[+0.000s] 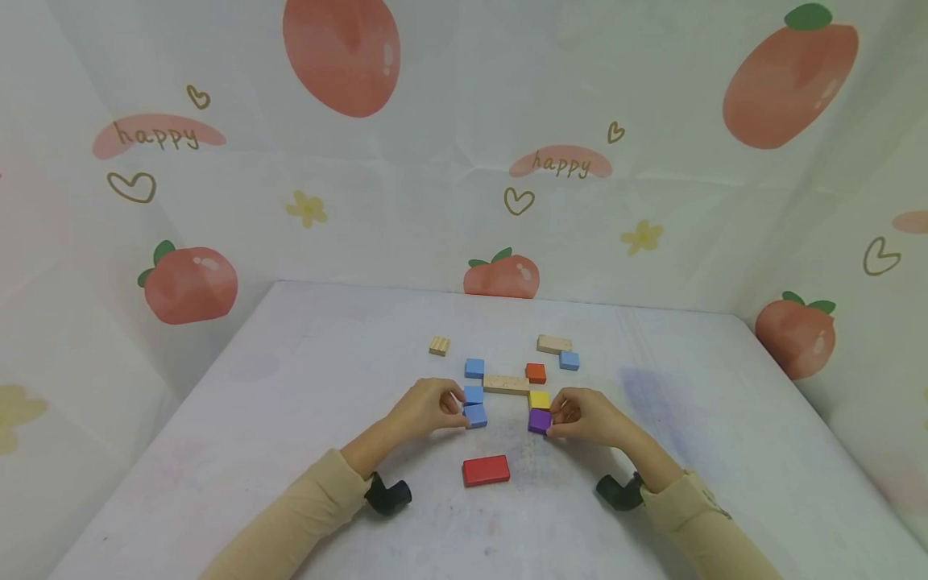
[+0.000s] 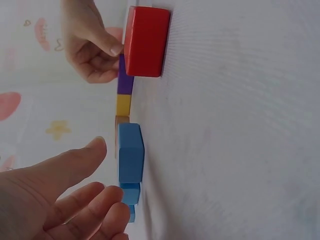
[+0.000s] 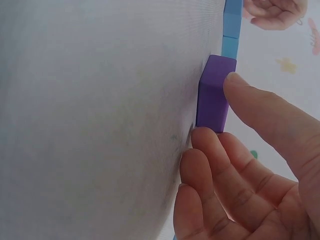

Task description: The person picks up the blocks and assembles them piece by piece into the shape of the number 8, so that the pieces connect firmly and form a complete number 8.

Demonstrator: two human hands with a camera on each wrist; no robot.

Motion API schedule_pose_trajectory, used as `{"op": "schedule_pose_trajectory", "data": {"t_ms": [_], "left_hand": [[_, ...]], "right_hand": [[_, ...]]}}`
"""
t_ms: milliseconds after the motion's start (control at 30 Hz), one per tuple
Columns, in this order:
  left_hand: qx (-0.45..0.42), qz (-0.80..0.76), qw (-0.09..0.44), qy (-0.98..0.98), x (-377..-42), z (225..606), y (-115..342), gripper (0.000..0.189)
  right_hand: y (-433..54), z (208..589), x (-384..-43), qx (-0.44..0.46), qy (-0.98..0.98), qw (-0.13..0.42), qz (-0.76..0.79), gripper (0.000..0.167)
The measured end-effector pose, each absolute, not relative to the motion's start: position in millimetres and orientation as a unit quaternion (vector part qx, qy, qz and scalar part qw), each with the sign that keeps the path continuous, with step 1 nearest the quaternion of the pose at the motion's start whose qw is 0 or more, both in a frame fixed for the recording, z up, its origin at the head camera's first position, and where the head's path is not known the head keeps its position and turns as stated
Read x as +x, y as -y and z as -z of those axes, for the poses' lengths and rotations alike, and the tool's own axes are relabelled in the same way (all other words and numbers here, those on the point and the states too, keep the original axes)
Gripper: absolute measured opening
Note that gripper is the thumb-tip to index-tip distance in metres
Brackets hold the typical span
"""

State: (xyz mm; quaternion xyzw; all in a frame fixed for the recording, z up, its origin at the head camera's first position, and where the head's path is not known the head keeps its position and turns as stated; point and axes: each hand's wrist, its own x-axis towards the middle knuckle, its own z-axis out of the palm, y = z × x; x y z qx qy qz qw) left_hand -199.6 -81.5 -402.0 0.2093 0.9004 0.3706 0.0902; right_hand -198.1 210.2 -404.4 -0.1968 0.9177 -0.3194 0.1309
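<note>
My left hand (image 1: 428, 407) is beside the nearest blue block (image 1: 474, 416). In the left wrist view its thumb and fingers stand slightly apart from that blue block (image 2: 131, 155). A second blue block (image 1: 474, 395) lies just behind it. On the other side, my right hand (image 1: 587, 415) holds the purple block (image 1: 539, 420) at its right end, with the thumb against it and a fingertip at its side (image 3: 215, 95). The purple block touches the yellow block (image 1: 539, 399). A long wooden block (image 1: 506, 385) lies across between the two columns at the back.
Behind the columns are another blue block (image 1: 474, 368) and an orange block (image 1: 536, 373). Farther back lie a ridged wooden piece (image 1: 439, 345), a plain wooden block (image 1: 554, 344) and a blue block (image 1: 569, 360). A red block (image 1: 486, 470) lies in front, between the forearms.
</note>
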Motion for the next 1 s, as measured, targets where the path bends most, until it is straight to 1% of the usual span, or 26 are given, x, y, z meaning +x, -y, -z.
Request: {"op": "schedule_pose_trajectory", "data": {"t_ms": [167,400,533,767,1000], "left_hand": [[0.229,-0.372,0.099,-0.894,-198,402,85,0.029],[0.276,-0.376,0.149,-0.872,-193,406,89,0.027],[0.295,-0.372,0.167,-0.864,-187,407,89,0.027],[0.298,-0.372,0.189,-0.859,-177,407,88,0.029],[0.294,-0.363,0.201,-0.861,-170,408,84,0.034]], "right_hand": [[-210,404,-198,-0.198,-0.918,0.13,0.318,0.028],[-209,404,-197,-0.189,-0.92,0.13,0.317,0.029],[-209,404,-197,-0.187,-0.92,0.134,0.318,0.029],[-209,403,-197,-0.19,-0.918,0.138,0.319,0.029],[-210,403,-197,-0.196,-0.917,0.135,0.319,0.03]]}}
